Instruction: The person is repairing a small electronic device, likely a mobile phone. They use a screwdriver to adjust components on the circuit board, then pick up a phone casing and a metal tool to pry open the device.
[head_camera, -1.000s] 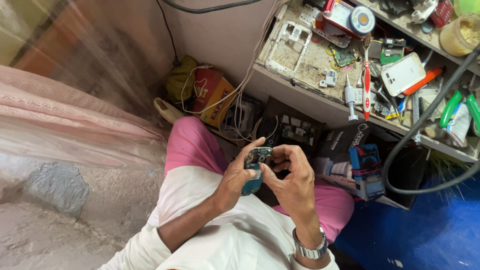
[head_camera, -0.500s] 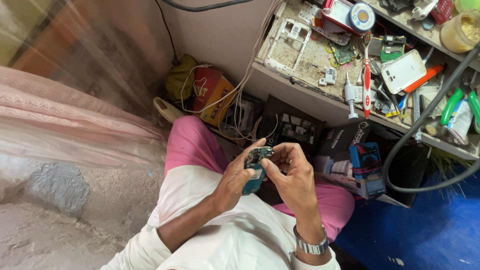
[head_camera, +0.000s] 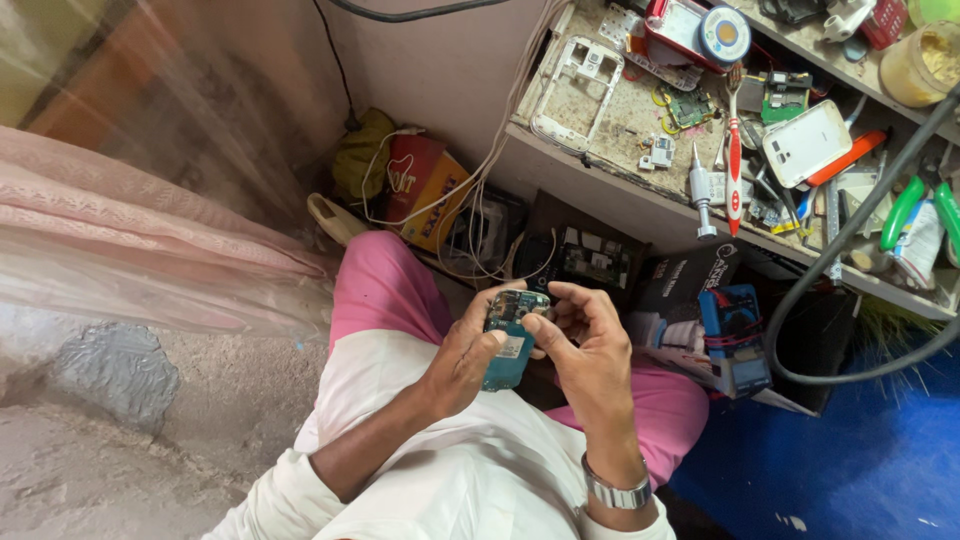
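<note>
I hold a small opened phone (head_camera: 508, 340) with a teal body and a bare circuit board over my lap, above pink trousers (head_camera: 385, 290). My left hand (head_camera: 468, 352) grips its left side from below. My right hand (head_camera: 580, 345) holds its right edge, with the thumb and forefinger pinched at the top of the board. A metal watch (head_camera: 615, 493) sits on my right wrist.
A cluttered workbench (head_camera: 600, 170) stands ahead with a white phone frame (head_camera: 572, 75), a red and white toothbrush (head_camera: 734, 150), a white phone back (head_camera: 806, 142), circuit boards and tools. Boxes (head_camera: 735, 335) and cables lie under it. A thick grey hose (head_camera: 860, 235) curves at right. A pink curtain (head_camera: 130, 240) hangs left.
My hands and the phone stay in nearly the same place. My right fingers have shifted slightly on the top of the board.
</note>
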